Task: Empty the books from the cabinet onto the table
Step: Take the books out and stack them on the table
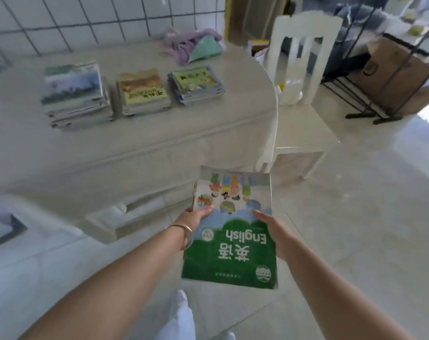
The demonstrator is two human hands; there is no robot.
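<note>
A green and white English textbook (230, 231), with more books seemingly under it, hangs flat over the floor in front of the table. My left hand (194, 220) grips its left edge, thumb on the cover. My right hand (275, 231) grips its right edge the same way. On the pale table (159, 133) three stacks of books stand in a row: a left stack (73, 94) with a landscape cover, a middle stack (142, 93) with a yellow cover, a right stack (196, 84) with a green cover. The cabinet is out of view.
A heap of purple and mint cloth (196, 44) lies at the table's far side by the tiled wall. A white chair (299, 94) stands at the table's right end. Further right are a black metal rack (380, 77) and a cardboard box (395, 67). Pale tiled floor lies below.
</note>
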